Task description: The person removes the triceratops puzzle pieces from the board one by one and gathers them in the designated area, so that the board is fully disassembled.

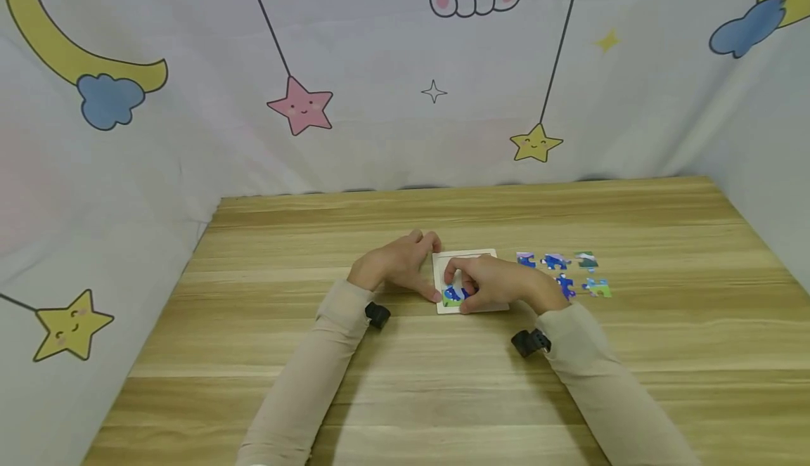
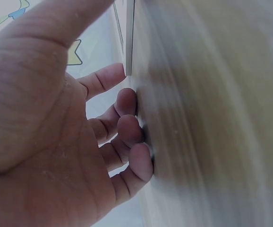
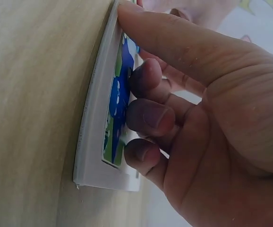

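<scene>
No text, label, brand, number or sign can be read in any of the three views.
</scene>
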Demonstrator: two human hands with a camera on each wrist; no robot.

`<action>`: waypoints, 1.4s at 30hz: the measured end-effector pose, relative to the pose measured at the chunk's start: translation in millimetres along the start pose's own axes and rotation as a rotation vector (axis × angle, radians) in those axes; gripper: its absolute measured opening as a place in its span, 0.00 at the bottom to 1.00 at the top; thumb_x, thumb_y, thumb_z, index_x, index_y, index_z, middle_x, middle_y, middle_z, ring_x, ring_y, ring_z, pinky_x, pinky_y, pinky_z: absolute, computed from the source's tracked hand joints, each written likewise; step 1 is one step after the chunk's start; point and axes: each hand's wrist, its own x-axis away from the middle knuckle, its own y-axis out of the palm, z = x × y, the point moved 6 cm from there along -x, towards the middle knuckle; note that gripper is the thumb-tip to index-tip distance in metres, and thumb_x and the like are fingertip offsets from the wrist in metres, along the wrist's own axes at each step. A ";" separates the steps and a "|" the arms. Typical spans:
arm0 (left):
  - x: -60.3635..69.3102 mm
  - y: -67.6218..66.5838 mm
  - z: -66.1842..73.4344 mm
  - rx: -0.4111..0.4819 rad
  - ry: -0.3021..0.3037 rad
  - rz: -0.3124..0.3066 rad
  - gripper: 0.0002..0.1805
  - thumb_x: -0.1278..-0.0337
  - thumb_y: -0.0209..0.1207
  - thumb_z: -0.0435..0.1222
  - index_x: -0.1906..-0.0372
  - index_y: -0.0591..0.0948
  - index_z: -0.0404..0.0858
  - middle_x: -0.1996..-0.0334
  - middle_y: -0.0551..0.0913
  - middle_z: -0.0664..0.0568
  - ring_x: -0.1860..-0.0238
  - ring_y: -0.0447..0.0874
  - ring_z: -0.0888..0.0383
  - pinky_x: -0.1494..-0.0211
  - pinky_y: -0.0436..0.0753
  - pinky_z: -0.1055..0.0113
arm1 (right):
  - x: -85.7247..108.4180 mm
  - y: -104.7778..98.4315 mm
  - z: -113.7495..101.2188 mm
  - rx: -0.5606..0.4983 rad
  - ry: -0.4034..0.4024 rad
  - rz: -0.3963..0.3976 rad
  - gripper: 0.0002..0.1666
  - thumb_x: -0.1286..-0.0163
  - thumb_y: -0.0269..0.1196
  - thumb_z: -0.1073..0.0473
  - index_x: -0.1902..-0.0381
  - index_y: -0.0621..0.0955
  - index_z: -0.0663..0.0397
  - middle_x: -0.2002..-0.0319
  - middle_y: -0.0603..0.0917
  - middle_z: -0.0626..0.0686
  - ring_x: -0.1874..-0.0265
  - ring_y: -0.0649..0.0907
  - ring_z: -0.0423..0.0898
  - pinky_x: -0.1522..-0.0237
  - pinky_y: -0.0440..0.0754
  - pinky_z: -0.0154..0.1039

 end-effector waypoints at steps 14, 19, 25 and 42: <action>1.6 -2.4 0.2 0.002 -0.002 0.009 0.45 0.55 0.74 0.57 0.39 0.64 0.43 0.52 0.68 0.47 0.54 0.71 0.54 0.47 0.75 0.60 | 0.0 -2.1 -1.9 -0.048 -0.025 0.003 0.21 0.33 0.68 0.64 0.50 0.68 0.51 0.76 0.72 0.46 0.78 0.70 0.39 0.69 0.67 0.35; 2.2 -2.6 -0.2 0.009 -0.011 0.007 0.45 0.55 0.74 0.58 0.39 0.64 0.44 0.52 0.68 0.47 0.54 0.71 0.53 0.46 0.75 0.59 | -0.6 -6.2 0.3 -0.090 -0.064 0.016 0.11 0.26 0.61 0.63 0.53 0.69 0.53 0.76 0.72 0.45 0.79 0.70 0.38 0.69 0.68 0.35; 3.1 -4.4 0.9 0.011 -0.015 0.010 0.45 0.56 0.75 0.58 0.39 0.64 0.44 0.52 0.68 0.48 0.53 0.72 0.53 0.46 0.75 0.59 | 6.5 -17.5 3.8 -0.120 -0.107 0.014 0.07 0.25 0.60 0.61 0.60 0.71 0.52 0.73 0.71 0.46 0.73 0.72 0.41 0.67 0.69 0.36; 1.2 1.0 2.7 0.004 0.002 0.006 0.46 0.56 0.76 0.57 0.38 0.64 0.43 0.53 0.68 0.48 0.55 0.71 0.53 0.47 0.75 0.60 | 60.7 -34.8 27.5 -0.140 -0.055 0.059 0.06 0.27 0.63 0.62 0.65 0.76 0.52 0.72 0.77 0.46 0.73 0.76 0.44 0.70 0.75 0.36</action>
